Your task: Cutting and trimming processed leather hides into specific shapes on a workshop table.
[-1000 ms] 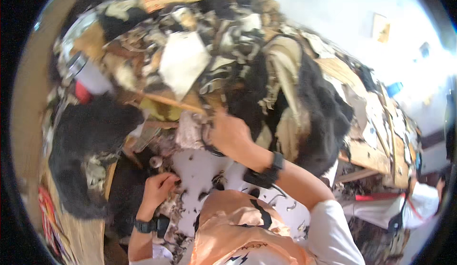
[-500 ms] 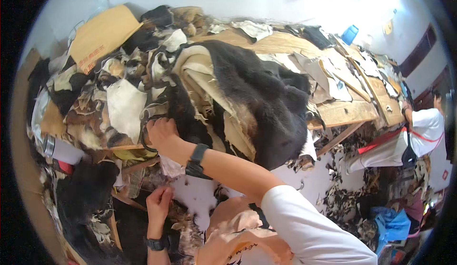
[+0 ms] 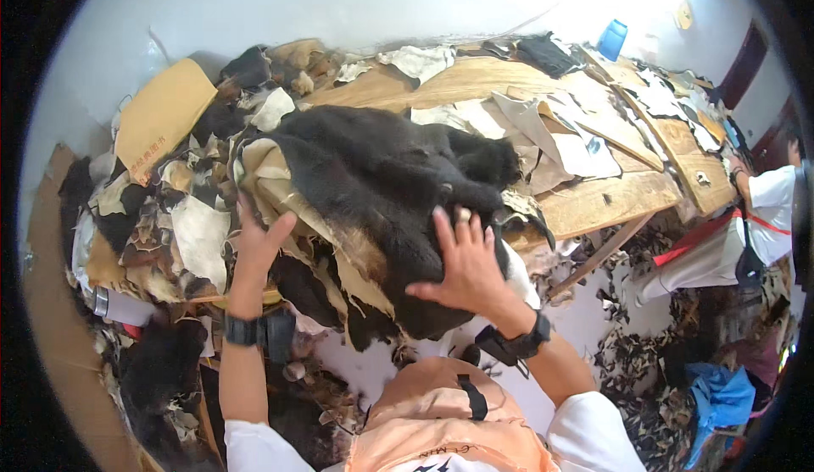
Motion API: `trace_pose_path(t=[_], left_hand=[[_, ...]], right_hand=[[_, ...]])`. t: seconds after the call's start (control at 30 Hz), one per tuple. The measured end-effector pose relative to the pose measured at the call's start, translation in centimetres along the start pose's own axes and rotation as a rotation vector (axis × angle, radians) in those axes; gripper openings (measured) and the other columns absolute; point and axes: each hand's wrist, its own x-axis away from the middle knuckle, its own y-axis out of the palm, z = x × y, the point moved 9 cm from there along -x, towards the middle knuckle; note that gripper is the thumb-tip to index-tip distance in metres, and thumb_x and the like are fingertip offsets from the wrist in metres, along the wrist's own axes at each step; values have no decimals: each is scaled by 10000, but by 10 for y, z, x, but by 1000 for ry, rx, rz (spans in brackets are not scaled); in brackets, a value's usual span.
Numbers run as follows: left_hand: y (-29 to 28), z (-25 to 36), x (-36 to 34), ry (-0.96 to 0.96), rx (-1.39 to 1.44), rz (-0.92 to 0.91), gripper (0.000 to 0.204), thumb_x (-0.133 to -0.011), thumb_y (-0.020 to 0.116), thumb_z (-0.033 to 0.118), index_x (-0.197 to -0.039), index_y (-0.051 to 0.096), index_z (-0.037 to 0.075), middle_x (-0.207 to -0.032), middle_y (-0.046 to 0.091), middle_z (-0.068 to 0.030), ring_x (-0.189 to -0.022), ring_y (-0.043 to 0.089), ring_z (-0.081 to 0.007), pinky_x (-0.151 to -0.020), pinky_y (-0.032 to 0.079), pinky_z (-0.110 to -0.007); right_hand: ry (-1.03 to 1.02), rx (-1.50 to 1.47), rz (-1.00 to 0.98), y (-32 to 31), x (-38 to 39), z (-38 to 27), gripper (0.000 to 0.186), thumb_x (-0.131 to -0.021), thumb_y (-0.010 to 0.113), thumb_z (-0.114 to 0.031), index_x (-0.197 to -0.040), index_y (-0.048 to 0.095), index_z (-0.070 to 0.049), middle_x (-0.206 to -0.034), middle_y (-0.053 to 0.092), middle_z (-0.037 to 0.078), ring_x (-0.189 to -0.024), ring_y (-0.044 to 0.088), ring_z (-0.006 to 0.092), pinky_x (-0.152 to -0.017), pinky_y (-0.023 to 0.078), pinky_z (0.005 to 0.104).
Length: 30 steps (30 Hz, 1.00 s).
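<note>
A large black fur pelt lies across the near middle of the wooden worktable, and its lower part hangs over the front edge. Its pale skin side shows where the left edge is folded over. My right hand rests on the dark fur, open with fingers spread. By the pelt's left edge is my left hand, also open, thumb held apart; I cannot tell whether its fingertips touch the hide. Beside it lies a white hide piece among brown and black fur scraps.
Pale hide pieces lie on the table to the right. A yellow-brown paper sheet leans at the back left, and a blue container stands far right. Another person works there. Dark scraps litter the floor.
My right hand has left the scraps at left, where a dark curved handle showed, and now lies on the pelt. My left hand has risen to the pelt's edge. The pelt has shifted left.
</note>
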Motion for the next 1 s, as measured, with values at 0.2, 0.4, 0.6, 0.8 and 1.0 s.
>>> trace_pose_path(t=[0.2, 0.4, 0.6, 0.8, 1.0], left_hand=[[28, 0, -32, -197, -33, 64, 787, -716, 723, 273, -1317, 308, -20, -1254, 442, -127, -1136, 428, -212, -939, 349, -300], [36, -3, -7, -231, 222, 83, 434, -760, 645, 182, -1118, 533, -35, -1105, 562, -98, -1025, 521, -202, -898, 400, -330], [-2, 7, 66, 257, -867, -321, 476, -701, 656, 157, -1150, 549, 42, -1107, 572, -140, -1028, 529, -247, -900, 397, -361], [67, 48, 98, 266, -26, -461, 386, -641, 665, 136, -1023, 613, 123, -966, 604, -119, -879, 594, -282, -723, 485, -358], [87, -6, 162, 121, 274, -787, 378, -673, 650, 128, -1047, 597, 103, -1001, 595, -118, -902, 585, -270, -746, 478, -352]], right_hand=[[-112, 126, -22, 29, 4, -7, 1106, -549, 731, -578, -1395, 207, -95, -1371, 174, 325, -1266, 146, 513, -943, 144, 681], [-89, 157, 103, 42, 7, 7, 927, -638, 707, -454, -1385, 255, -144, -1376, 200, 302, -1262, 183, 503, -949, 132, 688], [-218, 410, 476, 60, 25, -3, 730, -623, 709, -325, -1259, 446, -82, -1286, 300, 328, -1223, 246, 515, -967, 137, 680], [-186, 405, 302, 81, 56, 18, 460, -768, 501, -209, -1214, 505, -94, -1272, 359, 285, -1229, 255, 475, -995, 123, 656], [-176, 222, 281, 93, 88, -4, 478, -757, 513, -242, -1209, 514, -87, -1315, 350, 241, -1251, 252, 435, -1017, 117, 625]])
